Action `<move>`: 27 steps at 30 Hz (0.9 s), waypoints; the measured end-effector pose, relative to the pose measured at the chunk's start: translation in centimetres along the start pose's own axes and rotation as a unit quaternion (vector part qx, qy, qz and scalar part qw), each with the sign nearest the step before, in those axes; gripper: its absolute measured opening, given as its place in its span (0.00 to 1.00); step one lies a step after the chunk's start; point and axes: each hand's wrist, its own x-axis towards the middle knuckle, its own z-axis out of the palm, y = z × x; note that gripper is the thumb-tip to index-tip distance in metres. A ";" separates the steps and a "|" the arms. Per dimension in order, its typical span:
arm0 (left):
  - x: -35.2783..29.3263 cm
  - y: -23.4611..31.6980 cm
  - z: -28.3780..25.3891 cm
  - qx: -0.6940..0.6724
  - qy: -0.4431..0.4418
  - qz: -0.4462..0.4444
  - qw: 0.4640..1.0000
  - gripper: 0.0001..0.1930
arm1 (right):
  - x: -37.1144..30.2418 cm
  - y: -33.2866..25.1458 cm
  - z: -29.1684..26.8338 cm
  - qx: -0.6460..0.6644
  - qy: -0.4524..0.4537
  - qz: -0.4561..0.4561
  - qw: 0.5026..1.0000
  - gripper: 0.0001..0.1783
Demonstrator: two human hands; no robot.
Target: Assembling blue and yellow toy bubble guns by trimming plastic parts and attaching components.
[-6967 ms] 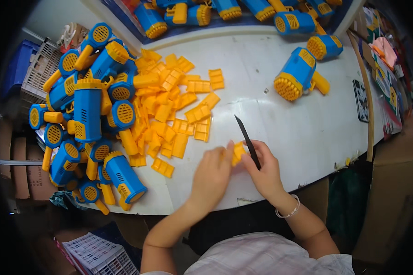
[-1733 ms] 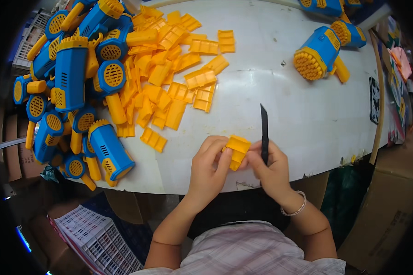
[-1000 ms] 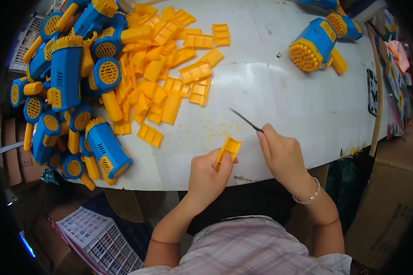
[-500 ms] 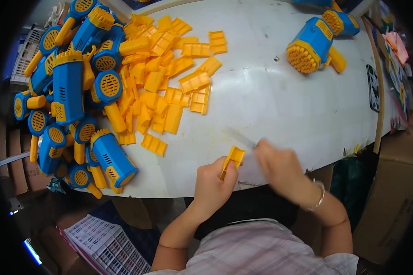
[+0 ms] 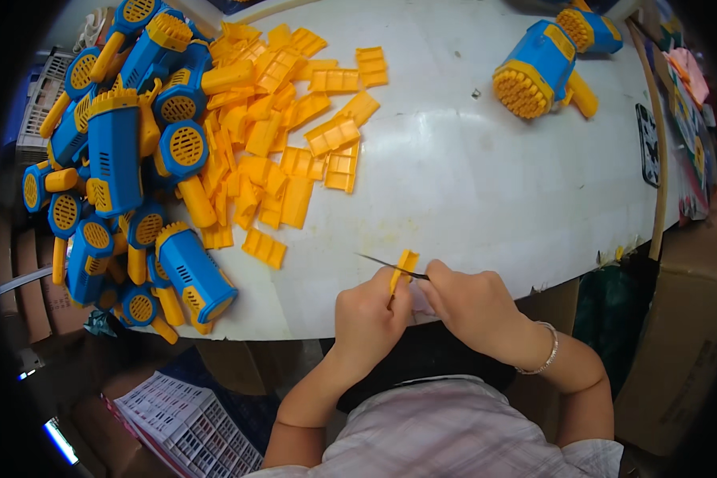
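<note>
My left hand (image 5: 370, 315) is closed around a small yellow plastic cover (image 5: 407, 262), whose upper end sticks out past the thumb and fingers. In my right hand (image 5: 479, 307) is a slim dark-bladed knife (image 5: 381, 260), its blade lying across the yellow piece and its tip pointing left. The two hands are close together over the table's front edge. To their left a single loose yellow cover (image 5: 264, 248) lies apart from a heap of similar ribbed yellow covers (image 5: 279, 119).
Blue and yellow toy bubble guns (image 5: 115, 159) are piled at the table's left side. Two more blue and yellow bubble guns (image 5: 534, 68) lie at the far right. A dark phone-shaped object (image 5: 648, 145) rests by the right edge of the white table (image 5: 486, 191). Cardboard boxes (image 5: 677, 342) stand below.
My right hand has moved left and brought the knife blade against the yellow cover. The left hand still holds that cover, slightly turned. The view has shifted a little.
</note>
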 end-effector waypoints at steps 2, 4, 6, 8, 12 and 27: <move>-0.2 -0.7 0.5 -0.003 0.005 -0.004 1.000 0.03 | 0.2 0.4 0.4 -0.032 -0.017 -0.022 0.999 0.08; 0.0 -0.9 0.5 -0.005 0.012 -0.006 1.000 0.03 | 0.5 0.7 -0.1 -0.004 -0.013 -0.009 1.000 0.08; -0.3 -0.3 0.0 0.000 0.004 -0.018 1.000 0.04 | -0.2 -0.7 -0.4 0.025 -0.039 -0.015 0.999 0.07; -0.2 -0.5 0.4 -0.036 -0.001 -0.030 0.999 0.05 | 0.3 0.3 0.1 0.015 -0.035 -0.006 0.999 0.07; -0.2 0.2 -0.3 -0.114 -0.040 -0.100 0.988 0.07 | 0.2 0.6 -0.3 0.037 -0.009 -0.007 0.999 0.08; 0.4 0.1 -0.1 -0.116 -0.050 -0.063 0.990 0.07 | 0.1 0.1 -0.3 0.008 -0.006 -0.017 1.000 0.10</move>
